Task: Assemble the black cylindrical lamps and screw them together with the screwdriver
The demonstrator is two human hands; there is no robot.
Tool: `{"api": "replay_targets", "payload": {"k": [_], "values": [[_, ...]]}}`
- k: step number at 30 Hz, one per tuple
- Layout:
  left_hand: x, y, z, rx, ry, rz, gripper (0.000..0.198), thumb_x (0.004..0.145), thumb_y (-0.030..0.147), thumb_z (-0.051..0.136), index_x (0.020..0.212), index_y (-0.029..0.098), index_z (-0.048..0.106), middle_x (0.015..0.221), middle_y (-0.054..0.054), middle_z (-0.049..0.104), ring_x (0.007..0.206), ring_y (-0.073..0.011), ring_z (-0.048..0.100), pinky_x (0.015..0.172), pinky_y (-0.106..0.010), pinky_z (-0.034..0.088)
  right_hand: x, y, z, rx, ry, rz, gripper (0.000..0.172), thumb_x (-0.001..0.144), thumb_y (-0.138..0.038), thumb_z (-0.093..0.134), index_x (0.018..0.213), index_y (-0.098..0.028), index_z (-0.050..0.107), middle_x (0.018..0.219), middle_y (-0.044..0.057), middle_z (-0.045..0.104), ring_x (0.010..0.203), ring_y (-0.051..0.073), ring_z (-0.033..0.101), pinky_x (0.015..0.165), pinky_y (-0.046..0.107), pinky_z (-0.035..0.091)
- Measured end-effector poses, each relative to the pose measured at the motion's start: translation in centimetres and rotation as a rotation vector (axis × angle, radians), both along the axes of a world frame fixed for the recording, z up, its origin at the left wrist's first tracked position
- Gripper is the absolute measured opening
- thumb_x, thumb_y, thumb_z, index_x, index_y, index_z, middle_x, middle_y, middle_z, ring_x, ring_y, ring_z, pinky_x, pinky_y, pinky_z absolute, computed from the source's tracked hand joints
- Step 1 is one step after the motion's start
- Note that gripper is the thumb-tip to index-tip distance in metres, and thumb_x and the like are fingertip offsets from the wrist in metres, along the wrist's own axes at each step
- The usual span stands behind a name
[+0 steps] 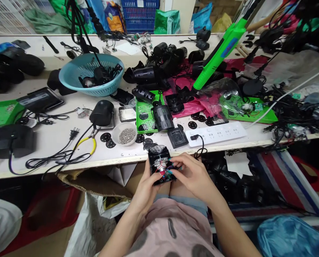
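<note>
My left hand (pixel 145 184) grips an opened black plastic housing (pixel 152 157) just off the table's front edge, above my lap. Inside it sit a silver metal part (pixel 161 161), like a small motor, and thin red and dark wires. The left thumb presses on the lower part of the housing's inside. From the right, my right hand (pixel 195 175) reaches in, thumb and fingertips closed around the wires at the housing's right side; the exact spot they pinch is partly hidden. A round clear-looking grille (pixel 157 149) shows at the housing's top end.
On the table (pixel 127 153) stand a bowl of small screws (pixel 126 136), yellow-handled pliers (pixel 91 144), a green tray (pixel 143 116), a white power strip (pixel 217 134) and a blue basket (pixel 91 59). A bright green tool (pixel 219 55) hangs above. A cardboard box (pixel 95 184) lies below the edge.
</note>
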State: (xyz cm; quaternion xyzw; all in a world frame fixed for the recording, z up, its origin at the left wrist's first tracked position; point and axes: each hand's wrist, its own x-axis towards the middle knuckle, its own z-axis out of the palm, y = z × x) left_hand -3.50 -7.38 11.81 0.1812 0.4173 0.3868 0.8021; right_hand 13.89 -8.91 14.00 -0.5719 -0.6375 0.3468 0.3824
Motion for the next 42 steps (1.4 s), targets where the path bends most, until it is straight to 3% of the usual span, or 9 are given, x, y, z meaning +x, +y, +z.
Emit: {"api": "replay_targets", "payload": {"k": [4,10,14,20,26,29,34,39,42], "values": [[-0.4,0.2,0.1,-0.016,-0.035,-0.018,0.086,0.073,0.014,0.075,0.15,0.032,0.042,0.13,-0.005,0.067,0.12,-0.0267,0.059,0.103,-0.038,0.047,1.1,-0.3,0.0,-0.019,0.009,-0.022,0.011,0.092,-0.016,0.06,0.096,-0.022,0.069,0.09,0.002,0.067,0.08,0.014,0.062,0.075,0.028,0.05],[-0.3,0.4,0.5,-0.007,-0.009,-0.04,0.084,0.073,0.013,0.075,0.149,0.033,0.044,0.128,-0.005,0.068,0.119,-0.0264,0.06,0.102,-0.038,0.048,0.5,-0.2,0.7,-0.043,-0.015,0.106,0.012,0.088,-0.021,0.07,0.1,-0.024,0.072,0.1,0.003,0.068,0.096,0.018,0.063,0.085,0.032,0.05],[-0.2,0.3,0.6,0.024,0.004,-0.034,0.085,0.072,0.012,0.074,0.149,0.034,0.043,0.133,-0.006,0.065,0.121,-0.0272,0.059,0.104,-0.04,0.048,0.0,0.0,0.8,-0.076,0.042,0.028,0.009,0.093,-0.019,0.06,0.088,-0.022,0.067,0.085,0.0,0.068,0.082,0.015,0.062,0.076,0.029,0.049],[-0.2,0.2,-0.1,0.036,0.071,0.023,0.085,0.071,0.014,0.075,0.148,0.033,0.043,0.132,-0.006,0.065,0.121,-0.0277,0.059,0.104,-0.041,0.048,-0.4,0.0,1.3,-0.157,0.056,0.094,0.017,0.095,-0.019,0.053,0.105,-0.024,0.065,0.1,0.002,0.065,0.087,0.015,0.062,0.077,0.028,0.05],[-0.6,0.7,-0.1,0.04,0.08,0.108,0.085,0.069,0.015,0.076,0.146,0.032,0.045,0.123,-0.006,0.068,0.112,-0.028,0.065,0.103,-0.047,0.049,0.3,-1.6,-1.4,-0.261,0.036,-0.035,0.027,0.087,-0.03,0.067,0.111,-0.023,0.056,0.113,0.005,0.063,0.109,0.021,0.059,0.098,0.038,0.048],[-0.8,0.9,0.0,0.033,0.076,0.125,0.083,0.07,0.016,0.076,0.145,0.034,0.044,0.122,-0.005,0.067,0.111,-0.0266,0.064,0.104,-0.049,0.048,0.6,-3.0,-3.1,-0.306,0.13,0.035,0.013,0.093,-0.034,0.06,0.094,-0.022,0.06,0.095,0.003,0.067,0.092,0.019,0.064,0.086,0.035,0.052],[-0.4,0.9,-0.1,0.026,0.087,0.134,0.083,0.069,0.016,0.076,0.142,0.036,0.041,0.123,-0.003,0.065,0.113,-0.024,0.062,0.106,-0.048,0.046,0.4,-3.9,-2.1,-0.331,0.37,-0.182,0.023,0.096,-0.043,0.054,0.1,-0.022,0.057,0.077,0.0,0.061,0.058,0.012,0.058,0.052,0.024,0.049],[0.1,0.8,0.0,0.023,0.099,0.174,0.078,0.07,0.016,0.075,0.138,0.036,0.042,0.117,-0.002,0.066,0.106,-0.0218,0.064,0.104,-0.048,0.047,-0.2,-3.9,-0.7,-0.394,0.234,0.011,0.033,0.085,-0.029,0.07,0.116,-0.023,0.059,0.089,0.0,0.065,0.07,0.012,0.061,0.063,0.024,0.053],[-0.1,0.9,0.2,0.027,0.082,0.205,0.077,0.069,0.015,0.076,0.136,0.037,0.043,0.12,-0.001,0.065,0.109,-0.0228,0.063,0.104,-0.048,0.047,-0.3,-4.4,-1.2,-0.213,0.178,-0.133,0.016,0.091,-0.028,0.062,0.106,-0.022,0.066,0.078,0.0,0.066,0.069,0.013,0.062,0.063,0.024,0.053]]}}
